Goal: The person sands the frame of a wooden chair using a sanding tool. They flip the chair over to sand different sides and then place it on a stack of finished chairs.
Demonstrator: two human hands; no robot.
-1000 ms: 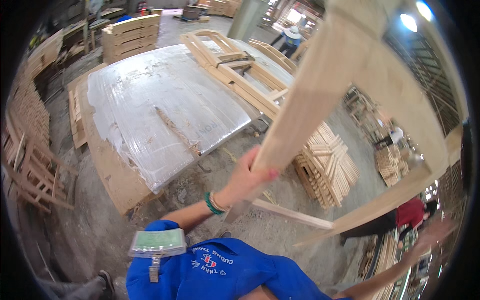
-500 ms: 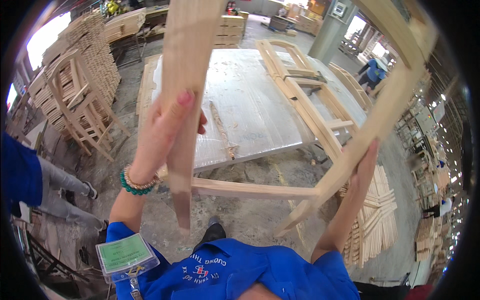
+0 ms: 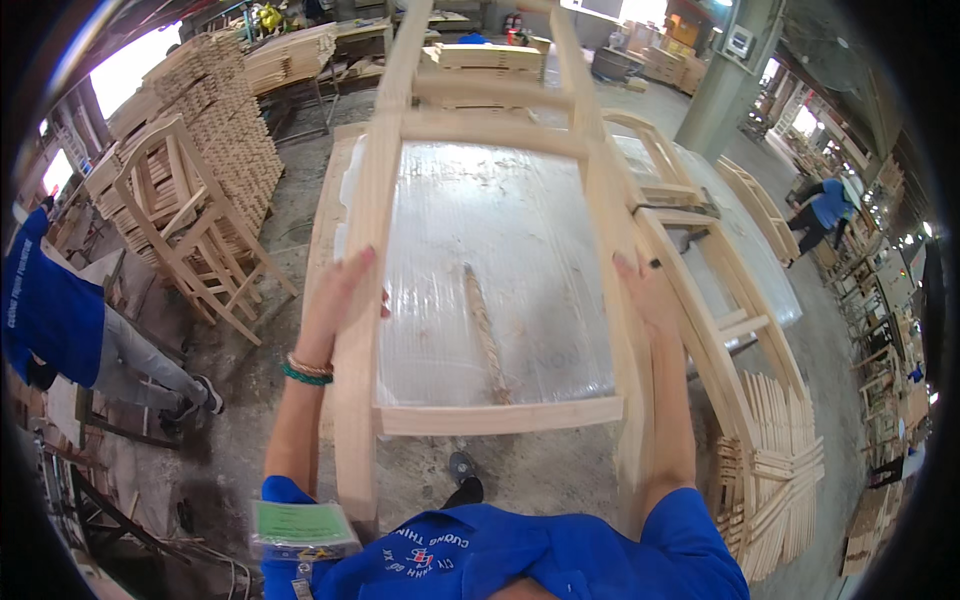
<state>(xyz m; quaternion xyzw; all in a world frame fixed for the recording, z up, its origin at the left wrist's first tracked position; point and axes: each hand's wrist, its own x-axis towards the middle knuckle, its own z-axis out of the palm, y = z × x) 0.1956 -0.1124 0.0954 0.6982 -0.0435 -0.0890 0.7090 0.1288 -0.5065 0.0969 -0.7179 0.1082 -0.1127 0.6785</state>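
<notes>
Held up in front of me is a pale wooden chair frame (image 3: 500, 415), two long posts joined by crossbars, its far end reaching past the top edge of the picture. My left hand (image 3: 338, 300) grips the left post, thumb on top and fingertips showing at its inner side. My right hand (image 3: 648, 295) is closed along the outer side of the right post, its fingers partly blurred. Through the frame shows a table covered in clear plastic (image 3: 560, 250), where a thin brown twisted strip (image 3: 482, 330) lies. The frame hides parts of the table's edges.
Another wooden frame (image 3: 690, 290) rests at the table's right side. Stacked slats (image 3: 775, 470) lie on the floor at right, below a pillar (image 3: 735, 80) farther back. On the left stand a chair frame (image 3: 195, 225), tall wood stacks (image 3: 215, 130) and a person (image 3: 70, 310). Another person (image 3: 825, 212) bends at far right.
The wooden frame has swung from a slanted, sideways position to lie squarely ahead of me, its posts pointing away. Both hands have stayed on the posts, and my view has shifted left.
</notes>
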